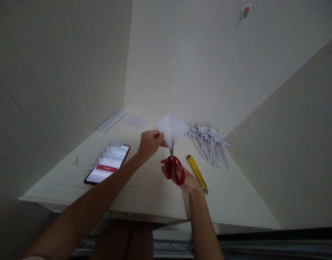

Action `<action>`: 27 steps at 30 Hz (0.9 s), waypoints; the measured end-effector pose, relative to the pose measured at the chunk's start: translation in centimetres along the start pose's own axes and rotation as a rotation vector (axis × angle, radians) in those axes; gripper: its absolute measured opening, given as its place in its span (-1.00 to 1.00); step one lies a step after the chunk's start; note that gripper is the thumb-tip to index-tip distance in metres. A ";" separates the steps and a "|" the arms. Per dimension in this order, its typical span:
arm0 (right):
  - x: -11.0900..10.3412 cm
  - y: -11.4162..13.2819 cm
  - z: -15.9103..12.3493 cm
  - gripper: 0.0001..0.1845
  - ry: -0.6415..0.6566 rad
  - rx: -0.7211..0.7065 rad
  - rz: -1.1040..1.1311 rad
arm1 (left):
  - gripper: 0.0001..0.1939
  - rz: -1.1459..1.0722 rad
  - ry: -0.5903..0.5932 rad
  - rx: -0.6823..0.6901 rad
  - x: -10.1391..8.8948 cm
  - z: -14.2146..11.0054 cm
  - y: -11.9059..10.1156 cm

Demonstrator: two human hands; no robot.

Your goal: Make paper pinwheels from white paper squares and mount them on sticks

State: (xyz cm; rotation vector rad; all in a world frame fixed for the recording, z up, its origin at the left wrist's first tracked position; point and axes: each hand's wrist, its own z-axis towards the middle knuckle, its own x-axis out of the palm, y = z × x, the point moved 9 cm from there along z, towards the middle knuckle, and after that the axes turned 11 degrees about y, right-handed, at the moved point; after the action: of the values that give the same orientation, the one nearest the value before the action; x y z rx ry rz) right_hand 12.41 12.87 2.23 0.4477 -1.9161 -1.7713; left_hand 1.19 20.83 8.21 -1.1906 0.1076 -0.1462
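My left hand [151, 144] pinches the creased white paper [171, 126] by its lower left edge. My right hand [182, 177] grips the red-handled scissors [172, 164] — blades parted at the paper's bottom corner. Relative to the scissors: yellow cutter [197, 172] just right, phone [108, 164] left, both on the bench [146, 196].

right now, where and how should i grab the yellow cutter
I'd take the yellow cutter by the middle of its body, from above and slightly from the right, pinching across its narrow width. It lies flat and slanted on the table, its bare metal end pointing back toward you, so fingers should keep off that end; the right hand sits close on its left.
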 end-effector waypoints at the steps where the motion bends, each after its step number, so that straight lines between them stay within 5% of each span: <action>1: -0.1 0.0 0.0 -0.26 -0.012 0.006 -0.001 | -0.71 -0.003 0.002 0.001 0.0 0.0 0.0; 27: 0.1 0.0 0.1 -0.16 -0.010 0.060 0.018 | -0.70 0.086 0.001 0.006 0.1 0.0 -0.2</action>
State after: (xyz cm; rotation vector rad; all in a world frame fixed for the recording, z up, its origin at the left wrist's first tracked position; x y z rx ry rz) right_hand 12.31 12.89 2.28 0.4413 -1.9783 -1.7121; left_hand 1.27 20.75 8.37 -1.1779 0.1591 -0.0721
